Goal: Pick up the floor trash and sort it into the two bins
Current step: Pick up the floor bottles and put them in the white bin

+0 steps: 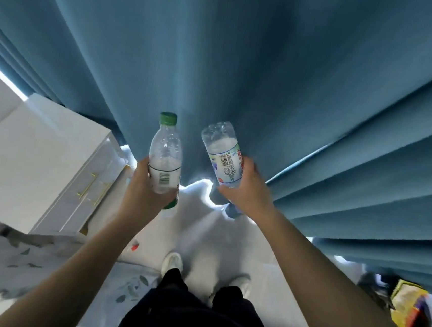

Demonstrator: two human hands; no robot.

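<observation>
White shoes (172, 263) planted bottom centre on the pale floor (211, 231), a crumpled yellow packet (406, 311) lying lower right. Mid-frame, the left hand (144, 185) grips a clear green-capped plastic bottle (165, 156) upright; the right hand (244, 189) clasps a clear blue-labelled plastic bottle (222, 158) base-up. Blue pleated curtain (272, 63) behind

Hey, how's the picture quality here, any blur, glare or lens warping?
Head view: wide-angle warping fans the folds of the blue curtain outward; daylight blows out under its hem; the yellow packet at lower right is smeared; the green-capped bottle in the left hand and the upturned bottle in the right hand look fairly sharp.
</observation>
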